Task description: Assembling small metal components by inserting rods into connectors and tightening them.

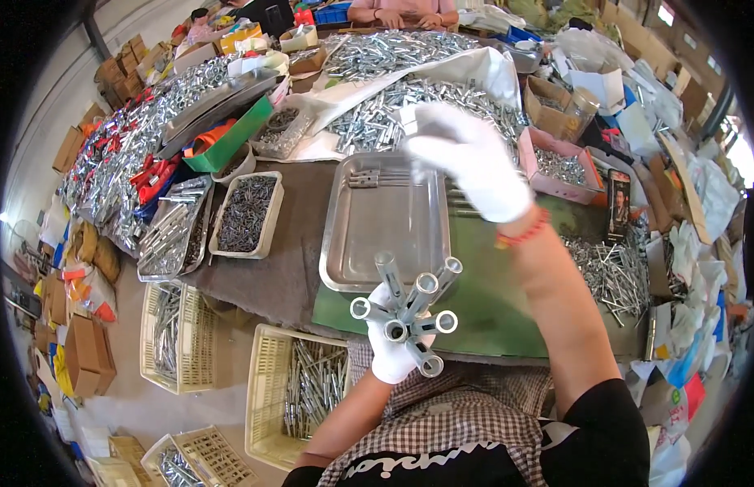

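Observation:
My left hand [391, 357], in a white glove, is closed around a bunch of several shiny metal tubes [425, 283]. Their open round ends fan out toward me, in front of the steel tray's near edge. My right hand [474, 158], also white-gloved, reaches over the tray's far right corner toward a large heap of metal tubes [377, 122]. Its thumb and fingers look apart, though the fingertips are blurred. The steel tray [385, 235] holds a few thin metal rods [382, 178] along its far end.
A tub of small dark screws [247, 213] stands left of the tray, beside a green bin [231, 138]. A pink box of small parts [559, 166] and loose bolts [608, 276] lie right. Cream crates [263, 406] sit below the table. Another person's hands [405, 19] are across the table.

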A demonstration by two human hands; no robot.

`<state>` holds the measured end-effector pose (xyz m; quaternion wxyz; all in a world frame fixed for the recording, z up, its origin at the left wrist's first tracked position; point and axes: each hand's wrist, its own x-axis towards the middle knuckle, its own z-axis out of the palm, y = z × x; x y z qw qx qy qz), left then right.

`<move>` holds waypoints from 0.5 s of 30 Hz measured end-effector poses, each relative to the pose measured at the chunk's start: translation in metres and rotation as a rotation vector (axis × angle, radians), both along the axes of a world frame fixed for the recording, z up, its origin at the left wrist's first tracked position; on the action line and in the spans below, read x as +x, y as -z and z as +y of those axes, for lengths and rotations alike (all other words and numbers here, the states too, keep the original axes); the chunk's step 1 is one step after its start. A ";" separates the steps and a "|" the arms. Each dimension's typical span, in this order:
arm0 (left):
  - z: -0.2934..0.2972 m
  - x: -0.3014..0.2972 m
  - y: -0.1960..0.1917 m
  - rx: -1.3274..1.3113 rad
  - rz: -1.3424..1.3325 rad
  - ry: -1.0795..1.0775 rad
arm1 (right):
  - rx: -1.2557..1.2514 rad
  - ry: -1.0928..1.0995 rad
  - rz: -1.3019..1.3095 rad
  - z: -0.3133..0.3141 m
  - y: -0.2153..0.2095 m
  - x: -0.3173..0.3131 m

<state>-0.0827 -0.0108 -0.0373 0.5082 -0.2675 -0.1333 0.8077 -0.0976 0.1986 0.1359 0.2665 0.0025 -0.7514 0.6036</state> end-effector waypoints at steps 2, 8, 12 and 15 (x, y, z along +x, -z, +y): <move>-0.001 -0.003 0.004 0.130 0.043 0.011 | -0.252 -0.110 0.141 -0.005 -0.025 0.036; 0.007 0.000 0.003 -0.652 0.969 -0.147 | -0.068 -0.016 0.103 -0.035 -0.032 0.081; 0.014 0.009 -0.003 -0.790 1.088 -0.240 | 0.145 -0.044 -0.011 -0.043 -0.016 0.079; 0.016 0.014 -0.010 -1.192 1.554 -0.447 | 0.210 -0.067 0.033 -0.045 0.004 0.077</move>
